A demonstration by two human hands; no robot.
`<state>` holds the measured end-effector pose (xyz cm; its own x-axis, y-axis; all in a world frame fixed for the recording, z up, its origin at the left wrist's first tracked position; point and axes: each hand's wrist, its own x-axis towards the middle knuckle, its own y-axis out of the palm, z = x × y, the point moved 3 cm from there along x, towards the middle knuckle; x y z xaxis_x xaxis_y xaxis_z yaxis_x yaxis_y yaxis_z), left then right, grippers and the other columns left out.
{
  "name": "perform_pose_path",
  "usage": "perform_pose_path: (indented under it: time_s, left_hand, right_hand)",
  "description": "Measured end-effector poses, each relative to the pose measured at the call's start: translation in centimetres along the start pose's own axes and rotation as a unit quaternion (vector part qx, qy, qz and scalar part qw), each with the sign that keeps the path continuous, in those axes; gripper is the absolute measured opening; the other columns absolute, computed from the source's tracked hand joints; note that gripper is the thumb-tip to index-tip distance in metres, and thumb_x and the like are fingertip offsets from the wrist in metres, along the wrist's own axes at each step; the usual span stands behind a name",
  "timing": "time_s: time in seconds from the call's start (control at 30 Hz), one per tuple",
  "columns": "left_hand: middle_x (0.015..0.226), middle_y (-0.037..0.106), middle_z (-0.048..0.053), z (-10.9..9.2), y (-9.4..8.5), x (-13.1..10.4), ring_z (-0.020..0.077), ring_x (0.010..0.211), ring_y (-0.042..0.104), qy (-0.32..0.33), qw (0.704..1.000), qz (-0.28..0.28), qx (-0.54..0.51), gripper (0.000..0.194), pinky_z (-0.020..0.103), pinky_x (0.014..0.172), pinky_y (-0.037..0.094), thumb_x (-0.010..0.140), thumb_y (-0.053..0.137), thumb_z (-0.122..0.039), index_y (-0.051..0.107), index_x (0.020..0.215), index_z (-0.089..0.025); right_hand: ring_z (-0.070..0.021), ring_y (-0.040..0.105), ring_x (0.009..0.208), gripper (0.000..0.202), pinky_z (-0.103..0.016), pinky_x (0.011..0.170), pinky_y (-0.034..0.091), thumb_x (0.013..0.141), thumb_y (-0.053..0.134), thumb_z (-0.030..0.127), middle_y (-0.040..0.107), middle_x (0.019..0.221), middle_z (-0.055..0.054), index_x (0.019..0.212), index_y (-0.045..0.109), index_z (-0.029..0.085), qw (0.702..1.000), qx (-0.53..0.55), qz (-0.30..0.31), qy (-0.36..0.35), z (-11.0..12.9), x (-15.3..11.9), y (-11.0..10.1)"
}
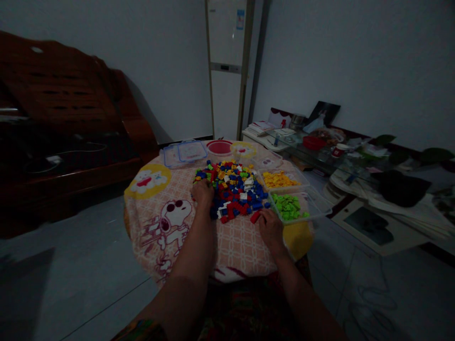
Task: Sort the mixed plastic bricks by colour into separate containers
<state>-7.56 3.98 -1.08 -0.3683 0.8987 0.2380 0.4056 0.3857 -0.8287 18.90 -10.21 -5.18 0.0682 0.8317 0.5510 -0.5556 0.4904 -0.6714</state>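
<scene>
A pile of mixed toy bricks (232, 187) in red, blue, white, yellow and green lies on a patterned cloth (234, 251) over a round table. My left hand (203, 193) is at the pile's left edge, fingers bent down among bricks; what they grip is hidden. At the pile's near right corner, the closed fingers of my right hand (270, 227) are on a red brick (255, 217). Just right of the pile, one clear container holds green bricks (287, 207), and behind it another holds yellow bricks (279, 179).
Clear blue-rimmed lids (192, 150) and a round red-rimmed dish (219, 148) sit at the table's back. A cluttered glass-topped cabinet (320, 154) runs along the right. A wooden bench (64, 109) stands at left, and a tall white unit (226, 99) behind.
</scene>
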Motion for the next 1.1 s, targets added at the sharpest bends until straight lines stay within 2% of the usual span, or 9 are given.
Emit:
perform_pose_path:
  time_s: [0.13,0.2,0.33,0.5,0.6,0.7,0.83,0.97,1.1]
  left_hand:
    - [0.104,0.076,0.011,-0.3,-0.4,0.0,0.0255,0.100,0.069,0.031,0.990,-0.067,-0.122,0.028,0.035,0.091,0.049,0.083,0.057,-0.017,0.073,0.105,-0.018]
    - [0.102,0.076,0.009,-1.1,-0.4,-0.2,0.0231,0.095,0.070,0.054,0.980,-0.069,-0.178,0.029,0.033,0.091,0.050,0.080,0.057,-0.013,0.073,0.104,-0.017]
    - [0.099,0.077,0.006,-4.1,0.1,-1.9,0.0210,0.090,0.070,0.122,0.961,-0.004,-0.246,0.029,0.032,0.090,0.053,0.078,0.060,-0.011,0.075,0.102,-0.017]
    - [0.103,0.077,0.006,-8.4,1.5,-5.7,0.0201,0.094,0.070,0.242,0.919,0.092,-0.297,0.031,0.033,0.091,0.054,0.078,0.062,-0.008,0.077,0.102,-0.020]
    - [0.106,0.076,0.007,-11.0,2.7,-8.1,0.0200,0.095,0.069,0.323,0.877,0.140,-0.326,0.035,0.033,0.092,0.054,0.079,0.061,-0.007,0.078,0.106,-0.020]
    - [0.112,0.075,0.009,-13.1,3.9,-10.0,0.0211,0.101,0.069,0.394,0.828,0.186,-0.352,0.039,0.034,0.095,0.053,0.084,0.060,-0.013,0.074,0.120,-0.019]
    - [0.132,0.069,0.010,-14.0,4.9,-11.0,0.0211,0.114,0.067,0.447,0.785,0.212,-0.373,0.054,0.037,0.102,0.051,0.086,0.054,-0.012,0.062,0.139,-0.021]
    - [0.130,0.069,0.012,-12.6,4.6,-9.6,0.0236,0.119,0.064,0.414,0.814,0.176,-0.367,0.051,0.040,0.105,0.049,0.085,0.056,-0.013,0.065,0.135,-0.018]
    - [0.123,0.072,0.011,-9.6,2.9,-6.6,0.0233,0.115,0.066,0.319,0.891,0.105,-0.307,0.041,0.039,0.105,0.049,0.086,0.055,-0.011,0.071,0.124,-0.018]
  right_hand:
    - [-0.0208,0.064,0.098,0.030,-0.032,0.093,0.050,0.092,0.045,0.014,0.073,0.101,-0.008,0.096,0.073,0.021,1.000,0.000,-0.003,0.000,0.0,0.0,0.0]
    - [-0.0209,0.064,0.098,0.029,-0.032,0.092,0.050,0.093,0.045,0.014,0.073,0.101,-0.008,0.096,0.073,0.021,1.000,-0.001,-0.002,0.003,0.0,0.0,0.0]
    - [-0.0211,0.064,0.098,0.029,-0.032,0.093,0.050,0.093,0.045,0.015,0.073,0.102,-0.008,0.097,0.073,0.020,1.000,0.000,0.003,0.007,0.0,0.0,0.0]
    - [-0.0213,0.064,0.100,0.028,-0.033,0.094,0.050,0.092,0.046,0.014,0.073,0.104,-0.008,0.098,0.073,0.021,1.000,0.003,-0.001,0.004,0.1,0.0,-0.1]
    - [-0.0212,0.064,0.099,0.029,-0.033,0.093,0.049,0.092,0.045,0.013,0.072,0.104,-0.009,0.098,0.072,0.021,1.000,0.000,-0.003,-0.003,0.2,0.0,-0.1]
    - [-0.0215,0.063,0.095,0.027,-0.032,0.089,0.049,0.092,0.045,0.014,0.070,0.098,-0.009,0.096,0.071,0.020,1.000,-0.018,0.001,-0.002,0.0,0.0,0.0]
    - [-0.0222,0.062,0.092,0.029,-0.032,0.085,0.048,0.090,0.044,0.013,0.069,0.095,-0.008,0.101,0.070,0.020,1.000,-0.026,0.004,0.008,-0.1,0.0,0.0]
    - [-0.0217,0.062,0.095,0.028,-0.032,0.089,0.048,0.093,0.044,0.015,0.070,0.098,-0.008,0.098,0.071,0.020,1.000,-0.007,0.005,-0.007,0.1,0.1,-0.1]
    - [-0.0218,0.064,0.099,0.029,-0.033,0.092,0.049,0.093,0.044,0.014,0.072,0.104,-0.009,0.098,0.072,0.021,1.000,0.002,0.003,0.000,0.3,0.1,-0.3]
